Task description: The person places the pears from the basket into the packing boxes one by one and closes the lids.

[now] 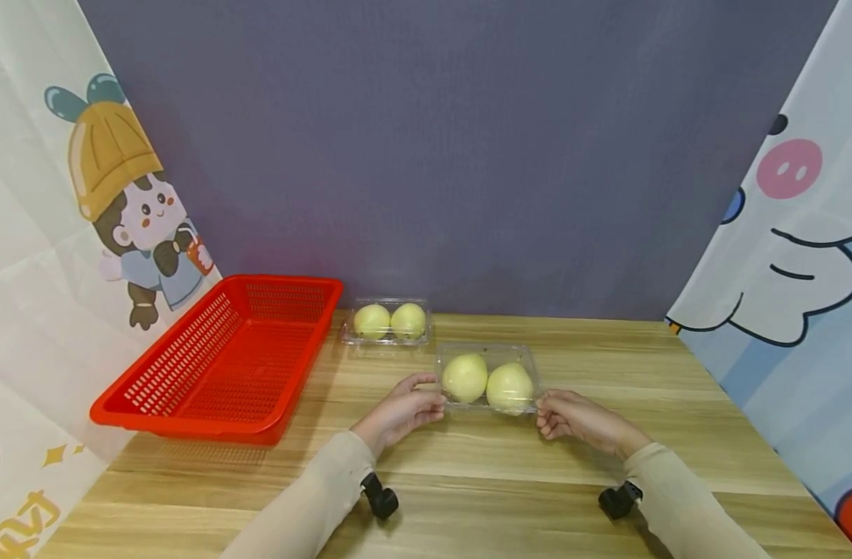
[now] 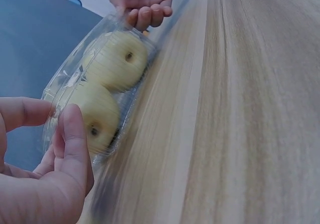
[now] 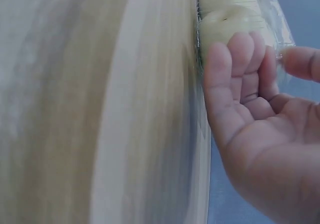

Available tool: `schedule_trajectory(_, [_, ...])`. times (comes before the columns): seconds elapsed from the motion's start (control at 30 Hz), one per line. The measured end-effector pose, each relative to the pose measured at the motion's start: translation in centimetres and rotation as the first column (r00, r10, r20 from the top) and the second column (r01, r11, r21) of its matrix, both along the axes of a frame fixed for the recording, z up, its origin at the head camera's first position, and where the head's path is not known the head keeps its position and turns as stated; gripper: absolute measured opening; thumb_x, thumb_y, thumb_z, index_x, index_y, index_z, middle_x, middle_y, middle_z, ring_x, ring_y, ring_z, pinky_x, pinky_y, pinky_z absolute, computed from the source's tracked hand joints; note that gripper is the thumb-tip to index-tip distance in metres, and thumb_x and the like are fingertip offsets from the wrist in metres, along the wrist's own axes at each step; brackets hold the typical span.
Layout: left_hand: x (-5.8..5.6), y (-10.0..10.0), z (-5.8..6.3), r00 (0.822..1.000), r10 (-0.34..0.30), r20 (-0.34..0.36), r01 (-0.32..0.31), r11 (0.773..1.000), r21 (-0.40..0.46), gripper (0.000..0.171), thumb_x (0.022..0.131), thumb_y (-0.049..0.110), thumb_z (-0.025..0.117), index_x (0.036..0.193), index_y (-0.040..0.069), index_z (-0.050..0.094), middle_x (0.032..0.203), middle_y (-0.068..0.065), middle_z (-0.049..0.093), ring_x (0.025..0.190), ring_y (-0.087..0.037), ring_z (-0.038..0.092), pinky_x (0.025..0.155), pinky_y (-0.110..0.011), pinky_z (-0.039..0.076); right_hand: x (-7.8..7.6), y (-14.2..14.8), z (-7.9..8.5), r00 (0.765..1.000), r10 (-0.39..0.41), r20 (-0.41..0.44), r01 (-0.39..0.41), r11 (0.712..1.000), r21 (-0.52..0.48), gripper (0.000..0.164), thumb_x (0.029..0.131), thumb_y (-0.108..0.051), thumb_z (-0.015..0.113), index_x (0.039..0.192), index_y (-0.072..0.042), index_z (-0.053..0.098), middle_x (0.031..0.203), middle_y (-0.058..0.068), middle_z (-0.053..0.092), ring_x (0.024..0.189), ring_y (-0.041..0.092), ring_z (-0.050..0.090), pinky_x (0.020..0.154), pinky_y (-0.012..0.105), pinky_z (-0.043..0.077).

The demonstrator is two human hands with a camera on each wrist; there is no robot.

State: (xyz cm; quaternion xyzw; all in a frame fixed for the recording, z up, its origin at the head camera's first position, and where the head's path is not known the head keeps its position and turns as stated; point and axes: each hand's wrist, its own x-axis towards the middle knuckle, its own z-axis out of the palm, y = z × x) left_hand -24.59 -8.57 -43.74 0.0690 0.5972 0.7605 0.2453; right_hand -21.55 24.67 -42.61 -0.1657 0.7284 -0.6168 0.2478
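Note:
A clear plastic clamshell box (image 1: 492, 353) with two pale yellow pears (image 1: 465, 378) inside is held between both hands over the table's middle. My left hand (image 1: 406, 407) pinches the rim at its left end, thumb and index finger on the plastic in the left wrist view. At the opposite end my right hand (image 1: 582, 419) pinches the near right corner; in the right wrist view, its other fingers (image 3: 241, 54) curl in beside the box. The pears' dark hollows face the left wrist camera. Whether the box's underside touches the table I cannot tell.
A red plastic basket (image 1: 286, 423) with slotted sides stands on the left of the wooden table (image 1: 467, 497). Behind, near the dark grey backdrop (image 1: 432, 155), sits a second clear box of two pears (image 1: 408, 321). Cartoon-printed sheets hang on both sides.

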Motion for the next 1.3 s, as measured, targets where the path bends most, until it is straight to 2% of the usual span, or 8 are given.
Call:
schedule_trajectory(0.2, [-0.2,-0.1,0.1,1.000,-0.013,0.002,0.013,1.000,-0.020,0.058,0.094,-0.004,0.060,0.146,-0.008,0.033,0.101,-0.014,0.063,0.084,-0.017,0.063,0.084,-0.029,0.056,-0.1,-0.1,0.1,0.999,0.012,0.040,-0.012,1.000,0.001,0.020,0.107,-0.016,0.041,0.102,0.001,0.050,0.094,0.007,0.059,0.082,0.014,0.059,0.080,0.029,0.056])
schedule_trajectory(0.47, [-0.4,-0.5,0.4,0.995,-0.073,-0.064,0.066,0.993,-0.097,0.056,0.096,0.001,0.061,0.143,-0.011,0.034,0.112,-0.019,0.059,0.096,-0.024,0.061,0.095,-0.036,0.053,-0.2,0.1,0.0,0.999,0.011,0.045,-0.012,1.000,0.008,0.023,0.107,-0.020,0.042,0.103,0.001,0.051,0.093,0.007,0.059,0.082,0.015,0.059,0.080,0.030,0.056])
schedule_trajectory(0.8, [-0.4,-0.8,0.2,0.985,-0.101,-0.140,0.074,0.979,-0.190,0.058,0.097,0.010,0.064,0.143,-0.010,0.037,0.113,-0.019,0.057,0.097,-0.027,0.062,0.092,-0.036,0.055,-0.1,0.2,-0.1,1.000,-0.002,0.022,0.001,0.999,0.034,0.027,0.108,-0.022,0.042,0.104,0.003,0.053,0.092,0.007,0.059,0.081,0.015,0.059,0.079,0.030,0.057])
schedule_trajectory(1.0, [-0.4,-1.0,0.2,0.978,-0.118,-0.174,0.068,0.961,-0.267,0.061,0.097,0.018,0.065,0.145,-0.008,0.038,0.112,-0.019,0.056,0.098,-0.028,0.063,0.090,-0.036,0.055,0.1,0.1,-0.1,1.000,-0.028,0.010,0.027,0.997,0.073,0.031,0.108,-0.025,0.042,0.107,0.006,0.051,0.092,0.008,0.059,0.081,0.016,0.058,0.077,0.030,0.057])
schedule_trajectory(1.13, [-0.3,-1.1,0.4,0.973,-0.124,-0.194,0.058,0.947,-0.315,0.064,0.096,0.022,0.067,0.147,-0.005,0.037,0.117,-0.019,0.055,0.101,-0.029,0.064,0.091,-0.037,0.055,0.2,0.1,0.0,0.999,-0.041,0.003,0.041,0.995,0.088,0.033,0.108,-0.026,0.043,0.108,0.006,0.051,0.092,0.009,0.058,0.081,0.017,0.058,0.077,0.031,0.057])
schedule_trajectory(1.3, [-0.2,-1.3,0.8,0.953,-0.116,-0.281,-0.014,0.907,-0.421,0.072,0.092,0.028,0.072,0.149,0.000,0.038,0.131,-0.019,0.052,0.113,-0.033,0.060,0.096,-0.046,0.051,0.3,0.1,0.1,0.999,-0.041,0.002,0.040,0.995,0.088,0.034,0.108,-0.027,0.043,0.109,0.006,0.051,0.092,0.010,0.058,0.081,0.017,0.058,0.077,0.031,0.057])
